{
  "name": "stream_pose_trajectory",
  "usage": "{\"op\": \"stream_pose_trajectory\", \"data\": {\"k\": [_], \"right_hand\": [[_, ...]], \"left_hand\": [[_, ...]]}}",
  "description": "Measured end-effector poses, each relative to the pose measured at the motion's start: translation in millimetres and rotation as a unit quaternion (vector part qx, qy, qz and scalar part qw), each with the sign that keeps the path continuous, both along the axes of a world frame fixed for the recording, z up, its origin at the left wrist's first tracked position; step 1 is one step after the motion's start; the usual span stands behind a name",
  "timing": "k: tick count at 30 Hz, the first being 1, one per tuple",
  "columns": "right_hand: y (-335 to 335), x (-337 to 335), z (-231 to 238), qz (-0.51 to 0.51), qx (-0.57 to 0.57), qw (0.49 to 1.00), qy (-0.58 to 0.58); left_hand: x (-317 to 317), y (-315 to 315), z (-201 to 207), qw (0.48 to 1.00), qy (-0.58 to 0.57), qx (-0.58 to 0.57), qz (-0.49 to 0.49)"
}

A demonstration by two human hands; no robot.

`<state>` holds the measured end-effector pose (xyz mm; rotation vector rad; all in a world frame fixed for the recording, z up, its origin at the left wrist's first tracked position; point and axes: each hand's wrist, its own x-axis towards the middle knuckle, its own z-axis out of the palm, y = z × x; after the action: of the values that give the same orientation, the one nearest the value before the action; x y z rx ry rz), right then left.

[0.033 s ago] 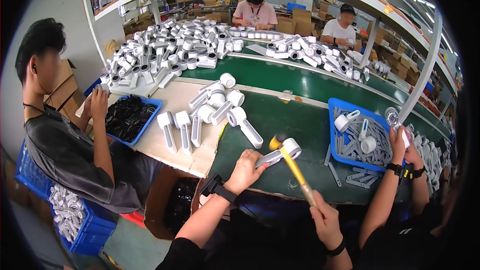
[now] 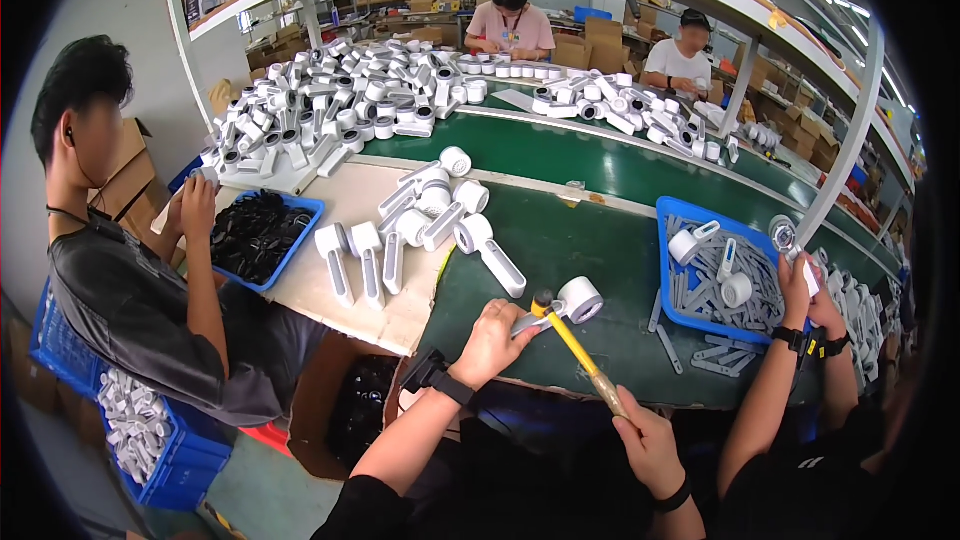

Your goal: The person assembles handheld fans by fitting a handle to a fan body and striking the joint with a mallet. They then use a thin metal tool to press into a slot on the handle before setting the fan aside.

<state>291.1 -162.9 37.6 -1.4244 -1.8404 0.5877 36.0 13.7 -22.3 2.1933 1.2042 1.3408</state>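
My left hand [image 2: 490, 345] is closed round the grey handle of a white handheld device [image 2: 580, 300] with a drum-shaped head. The device lies low over the green work surface [image 2: 620, 365], its round head pointing away to the right. In my right hand [image 2: 652, 452] is a small mallet [image 2: 574, 346] with a yellow shaft and a dark, yellow-ended head. That head is over the device's handle, just right of my left fingers; whether it touches cannot be seen. Similar devices [image 2: 497, 265] lie loosely grouped beyond my left hand.
A blue tray [image 2: 664, 285] with grey strips stands right; loose strips [image 2: 668, 348] lie beside it. Another blue tray [image 2: 305, 230] holds black parts. Co-workers' arms [image 2: 765, 395] are at right and left. A green belt [image 2: 590, 165] runs behind, with a large device pile [image 2: 330, 100].
The mallet head has come down and left, from beside the device's round head onto its handle. My right hand has shifted slightly; my left hand keeps its grip.
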Motion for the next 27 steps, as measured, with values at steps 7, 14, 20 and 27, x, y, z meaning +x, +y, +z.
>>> {"op": "stream_pose_trajectory", "data": {"k": [7,14,20,27], "right_hand": [[-6.3,-8.0,-1.0,-0.018,0.019,1.0,0.014],[-5.5,-11.7,3.8,-0.01,-0.006,1.0,-0.01],[0.8,-10.7,6.6,0.003,0.007,1.0,-0.003],[1.0,-19.7,8.4,0.05,-0.032,0.998,-0.02]], "left_hand": [[0.3,-1.4,1.2,1.0,-0.004,-0.003,0.006],[-1.0,-7.4,-0.2,0.999,-0.013,0.021,0.021],[-19.8,-20.2,-3.7,0.996,-0.039,-0.047,0.072],[-20.6,-26.4,2.7,0.99,0.005,-0.091,0.103]]}}
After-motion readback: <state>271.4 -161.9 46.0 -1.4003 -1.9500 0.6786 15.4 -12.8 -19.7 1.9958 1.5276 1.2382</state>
